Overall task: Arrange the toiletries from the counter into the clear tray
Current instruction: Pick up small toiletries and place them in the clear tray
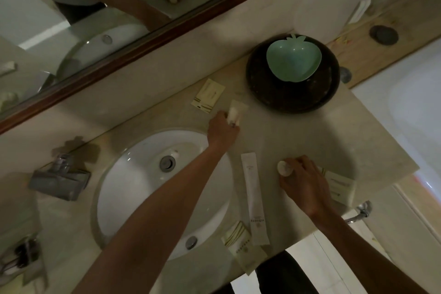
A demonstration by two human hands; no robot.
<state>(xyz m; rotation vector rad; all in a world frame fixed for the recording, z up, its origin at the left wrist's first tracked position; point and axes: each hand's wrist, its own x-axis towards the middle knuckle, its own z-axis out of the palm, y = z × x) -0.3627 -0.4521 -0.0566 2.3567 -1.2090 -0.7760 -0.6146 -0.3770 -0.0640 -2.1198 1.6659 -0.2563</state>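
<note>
My left hand (223, 127) reaches across the counter and grips a small cream tube (235, 112) lying on the stone top. My right hand (306, 180) closes on a small round-capped bottle (284, 167) near the counter's front. A long white sachet (254, 198) lies between my arms. A cream packet with gold stripes (208, 96) sits by the wall, another packet (238, 243) at the sink's front edge, and a box (340, 185) partly under my right hand. A mint apple-shaped dish (293, 59) rests in a dark round bowl (293, 96). No clear tray is visible.
A white oval sink (152, 188) takes up the left of the counter, with a tap (60, 174) at its far left. A wood-framed mirror (143, 38) runs along the wall. A bathtub (410, 107) lies to the right, beyond the counter edge.
</note>
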